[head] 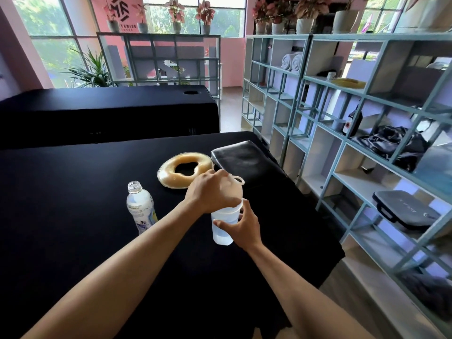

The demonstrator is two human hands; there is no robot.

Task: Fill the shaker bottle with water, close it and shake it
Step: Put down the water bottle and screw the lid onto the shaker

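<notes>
Head view: the right hand [241, 225] wraps around the shaker [223, 225], steadying it upright on the counter [73, 192]. The left hand [211, 192], fingers curled, presses the lid [236, 185] down from above, likely to seat or screw it shut. Water shows inside. Left of both hands stands an open bottle [139, 206], probably the source.

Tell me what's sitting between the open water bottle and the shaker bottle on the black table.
In the head view, only the left forearm crosses between the water bottle and the shaker bottle; the black table shows nothing else there.
</notes>
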